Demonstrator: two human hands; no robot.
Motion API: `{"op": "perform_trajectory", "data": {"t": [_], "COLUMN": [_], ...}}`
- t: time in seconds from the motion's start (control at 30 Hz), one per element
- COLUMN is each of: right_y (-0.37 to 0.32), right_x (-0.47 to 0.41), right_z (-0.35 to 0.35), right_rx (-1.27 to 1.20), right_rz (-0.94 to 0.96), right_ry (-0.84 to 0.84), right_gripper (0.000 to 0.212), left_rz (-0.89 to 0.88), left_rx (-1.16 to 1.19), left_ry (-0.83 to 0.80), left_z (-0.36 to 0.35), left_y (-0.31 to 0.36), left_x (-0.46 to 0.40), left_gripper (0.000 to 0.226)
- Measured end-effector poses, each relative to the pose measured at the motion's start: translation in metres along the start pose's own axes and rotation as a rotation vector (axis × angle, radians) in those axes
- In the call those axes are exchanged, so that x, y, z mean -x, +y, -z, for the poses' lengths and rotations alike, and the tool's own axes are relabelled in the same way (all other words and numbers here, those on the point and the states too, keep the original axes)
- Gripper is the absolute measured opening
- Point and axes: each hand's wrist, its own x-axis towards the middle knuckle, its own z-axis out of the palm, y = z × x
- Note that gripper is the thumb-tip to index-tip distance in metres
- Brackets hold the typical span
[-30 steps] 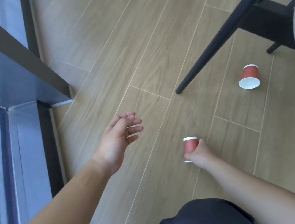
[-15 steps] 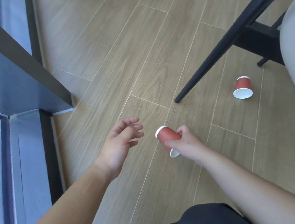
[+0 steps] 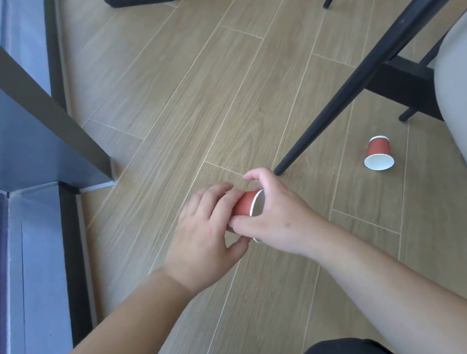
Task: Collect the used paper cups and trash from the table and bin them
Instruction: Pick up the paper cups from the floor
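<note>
While both hands' grip clamped round red cup, wood-plank floor beneath.

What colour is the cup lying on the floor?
The paper cup is red outside, white inside, seen from the head camera.

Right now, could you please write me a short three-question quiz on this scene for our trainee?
1. True or false: the cup on the floor stands upright.
2. Which holds the red cup? A) left hand only B) right hand only C) both hands
3. Fill in: the floor cup lies on its ____, white opening facing the camera, right of the black chair leg.

Key: 1 false; 2 C; 3 side.
</note>
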Motion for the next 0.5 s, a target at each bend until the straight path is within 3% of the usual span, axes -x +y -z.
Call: {"op": "perform_trajectory", "data": {"t": [0.17, 0.27, 0.37, 0.5], "right_y": [0.009, 0.033, 0.075, 0.148], "right_x": [-0.006, -0.022, -0.051, -0.1], "right_z": [0.011, 0.028, 0.049, 0.071], "right_rx": [-0.158, -0.338, -0.35, -0.281], "right_rz": [0.018, 0.004, -0.111, -0.323], "right_ry": [0.035, 0.196, 0.42, 0.531], "right_gripper": [0.075, 0.064, 0.046, 0.031], "left_rz": [0.121, 0.308, 0.447, 0.498], "left_rx": [0.139, 0.308, 0.491, 0.631], "left_ry": [0.014, 0.037, 0.013, 0.034], "left_z": [-0.009, -0.022, -0.036, -0.055], "left_y": [0.002, 0.002, 0.0, -0.008], "left_x": [-0.013, -0.022, -0.028, -0.039], "left_gripper": [0.061, 0.067, 0.06, 0.064]}}
